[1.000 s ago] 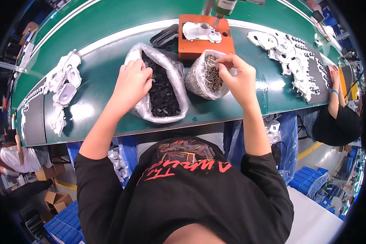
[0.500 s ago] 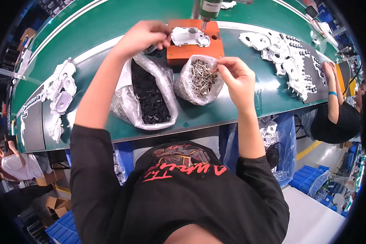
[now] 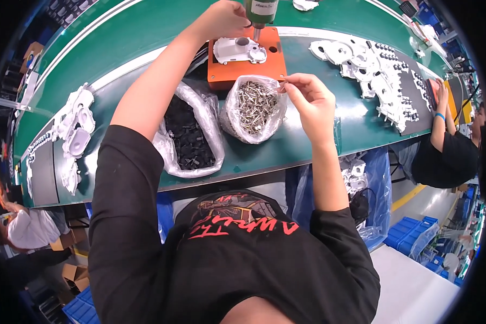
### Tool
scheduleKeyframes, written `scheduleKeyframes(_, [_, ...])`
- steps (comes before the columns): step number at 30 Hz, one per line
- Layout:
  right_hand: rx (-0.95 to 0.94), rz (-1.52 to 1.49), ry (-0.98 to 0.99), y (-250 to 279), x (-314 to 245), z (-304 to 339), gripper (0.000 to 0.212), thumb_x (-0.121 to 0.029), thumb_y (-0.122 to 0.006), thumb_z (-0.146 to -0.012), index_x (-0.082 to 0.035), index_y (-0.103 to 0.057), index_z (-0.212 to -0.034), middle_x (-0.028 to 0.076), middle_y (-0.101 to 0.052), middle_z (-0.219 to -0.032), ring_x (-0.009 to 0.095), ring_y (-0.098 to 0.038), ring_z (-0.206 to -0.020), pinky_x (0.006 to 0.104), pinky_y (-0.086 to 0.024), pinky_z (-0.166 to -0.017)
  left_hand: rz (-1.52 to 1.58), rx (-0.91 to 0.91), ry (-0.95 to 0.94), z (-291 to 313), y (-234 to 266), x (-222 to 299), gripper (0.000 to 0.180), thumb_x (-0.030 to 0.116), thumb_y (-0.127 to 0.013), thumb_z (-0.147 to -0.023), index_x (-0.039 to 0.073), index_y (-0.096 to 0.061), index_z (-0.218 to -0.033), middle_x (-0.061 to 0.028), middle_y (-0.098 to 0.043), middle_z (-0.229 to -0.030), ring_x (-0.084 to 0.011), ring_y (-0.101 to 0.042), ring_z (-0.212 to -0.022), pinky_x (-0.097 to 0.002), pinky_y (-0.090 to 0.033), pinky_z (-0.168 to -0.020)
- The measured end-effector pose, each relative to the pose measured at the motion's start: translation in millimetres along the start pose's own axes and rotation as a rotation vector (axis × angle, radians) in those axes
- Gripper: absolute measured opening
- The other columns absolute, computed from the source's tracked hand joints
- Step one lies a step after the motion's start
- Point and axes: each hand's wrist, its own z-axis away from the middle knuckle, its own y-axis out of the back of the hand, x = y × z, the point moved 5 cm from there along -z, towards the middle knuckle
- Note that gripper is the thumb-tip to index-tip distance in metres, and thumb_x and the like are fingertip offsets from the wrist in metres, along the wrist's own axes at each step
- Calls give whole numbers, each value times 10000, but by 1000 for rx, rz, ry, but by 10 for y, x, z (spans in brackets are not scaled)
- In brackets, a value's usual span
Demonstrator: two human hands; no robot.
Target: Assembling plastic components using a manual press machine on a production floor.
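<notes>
My left hand (image 3: 225, 20) is raised beside the green power screwdriver (image 3: 261, 12), fingers curled together; what they hold, if anything, is too small to make out. Below the screwdriver's bit, a white plastic housing (image 3: 232, 51) lies on the orange fixture block (image 3: 218, 73). My right hand (image 3: 310, 97) pinches a small silver screw (image 3: 282, 85) between thumb and fingertips, at the right rim of a clear bag of screws (image 3: 255, 108). To the left of it, another open bag holds small black parts (image 3: 189, 135).
White housings (image 3: 375, 81) and rows of small dark parts lie on a mat at right, with more white housings (image 3: 81, 129) at left. A co-worker's arm (image 3: 440, 116) rests at the far right edge. Blue-lined bins (image 3: 380, 189) stand under the bench (image 3: 243, 164).
My left hand has moved up and right, from the block's left side to beside the screwdriver. My right hand stays pinched by the screw bag. The view has shifted slightly.
</notes>
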Motion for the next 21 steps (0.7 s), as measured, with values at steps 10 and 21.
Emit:
scheduleKeyframes(10, [13, -72, -27, 32, 104, -217, 134, -1, -591, -846, 47, -595, -971, 87, -646, -870, 129, -616, -807, 246, -486, -756, -295, -296, 340, -149, -159, -256, 223, 147, -701, -695, 87, -654, -905, -21, -627, -774, -96, -541, -650, -248, -405, -564])
scheduleKeyframes(21, [43, 141, 4, -106, 555, -932, 197, -103, -635, -815, 31, -613, -957, 92, -668, -876, 118, -626, -798, 233, -482, -749, -318, -124, 108, -15, -141, -3, 283, 217, -676, -717, 62, -623, -948, -79, -644, -789, -188, -621, -771, -318, -475, -690])
